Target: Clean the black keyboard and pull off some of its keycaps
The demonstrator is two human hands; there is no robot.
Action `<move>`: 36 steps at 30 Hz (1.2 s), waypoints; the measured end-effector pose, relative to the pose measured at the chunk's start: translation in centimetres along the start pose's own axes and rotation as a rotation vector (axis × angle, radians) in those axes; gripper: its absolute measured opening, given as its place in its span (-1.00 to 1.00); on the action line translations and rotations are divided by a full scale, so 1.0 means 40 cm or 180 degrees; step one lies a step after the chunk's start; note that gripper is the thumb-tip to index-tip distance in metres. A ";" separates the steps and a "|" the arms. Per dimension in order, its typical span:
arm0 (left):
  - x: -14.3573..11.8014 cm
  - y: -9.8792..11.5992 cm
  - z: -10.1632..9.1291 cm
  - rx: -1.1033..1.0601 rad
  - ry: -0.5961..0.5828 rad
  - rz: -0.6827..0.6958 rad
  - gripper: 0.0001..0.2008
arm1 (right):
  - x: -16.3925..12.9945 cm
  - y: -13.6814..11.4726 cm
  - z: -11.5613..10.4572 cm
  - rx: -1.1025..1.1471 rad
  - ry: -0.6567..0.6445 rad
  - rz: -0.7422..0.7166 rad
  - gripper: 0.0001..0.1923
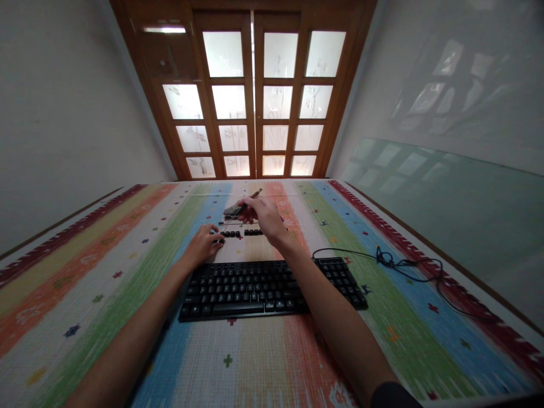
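A black computer keyboard (250, 286) lies on the striped tablecloth, close in front of me, with my right forearm crossing over its right part. Beyond it, loose black keycaps (232, 233) stand in a row, and a second group of keycaps (252, 232) continues to the right. My left hand (204, 243) rests at the row's left end, thumb and fingers closed on a keycap (221, 240). Above the row, my right hand (261, 214) grips a slender dark tool with a tan end (257, 193), tilted up to the right. A grey, cloth-like thing (233, 210) is beside its fingers; its kind is unclear.
The keyboard's black cable (386, 258) runs right and lies in a loose tangle on the tablecloth (140, 272). A pale green glass panel (446, 198) is along the right wall. Wooden doors with frosted panes (232, 102) stand behind the table's far edge.
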State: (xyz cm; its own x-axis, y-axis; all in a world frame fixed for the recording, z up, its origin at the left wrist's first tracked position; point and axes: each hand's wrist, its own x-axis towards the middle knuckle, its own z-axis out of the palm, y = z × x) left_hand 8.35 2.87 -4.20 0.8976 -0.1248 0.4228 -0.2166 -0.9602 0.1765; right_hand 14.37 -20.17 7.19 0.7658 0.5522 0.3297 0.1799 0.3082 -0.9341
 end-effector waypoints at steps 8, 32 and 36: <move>0.003 0.001 -0.007 -0.0108 -0.0048 -0.0118 -0.80 | -0.002 0.000 -0.001 -0.0005 -0.0051 -0.0020 -0.78; 0.002 0.005 -0.004 0.0168 0.0127 -0.0125 -0.88 | 0.000 -0.014 -0.021 -0.0013 0.0083 0.0083 -0.79; 0.001 0.006 -0.004 0.0253 0.0167 -0.0110 -0.87 | 0.001 -0.012 -0.022 -0.0042 0.0078 0.0114 -0.79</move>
State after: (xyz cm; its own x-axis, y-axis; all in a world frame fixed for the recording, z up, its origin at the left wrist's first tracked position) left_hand 8.28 2.69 -4.02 0.8823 -0.0800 0.4639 -0.1528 -0.9808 0.1215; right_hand 14.84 -20.97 7.55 0.7867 0.5435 0.2927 0.1601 0.2783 -0.9470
